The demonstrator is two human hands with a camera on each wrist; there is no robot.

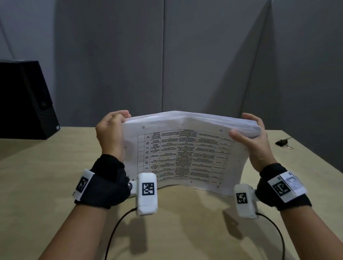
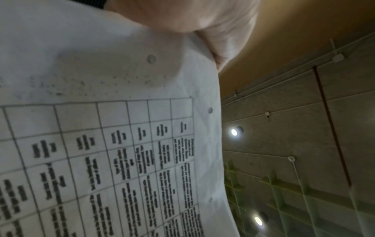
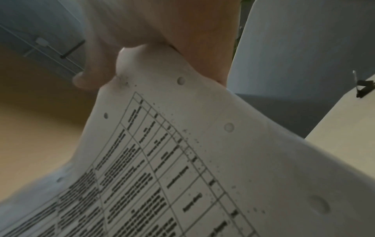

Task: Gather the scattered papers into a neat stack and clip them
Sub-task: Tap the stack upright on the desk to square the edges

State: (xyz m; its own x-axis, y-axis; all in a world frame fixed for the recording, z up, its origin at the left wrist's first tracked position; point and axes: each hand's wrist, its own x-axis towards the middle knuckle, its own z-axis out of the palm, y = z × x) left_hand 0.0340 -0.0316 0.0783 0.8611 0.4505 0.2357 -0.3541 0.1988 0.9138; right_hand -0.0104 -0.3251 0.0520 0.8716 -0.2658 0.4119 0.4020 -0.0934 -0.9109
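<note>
A thick stack of white papers with a printed table on its front sheet stands on its lower edge on the wooden table, bowed in the middle. My left hand grips its upper left side, fingers curled over the top edge. My right hand holds the upper right side, thumb on the front sheet and fingers behind. The wrist views show the same sheet close up, with part of each hand on it. A black binder clip lies on the table to the right.
A black computer case stands at the table's back left. Grey partition panels wall off the far side. The table's right edge runs diagonally close to my right wrist. Cables trail from both wrist cameras.
</note>
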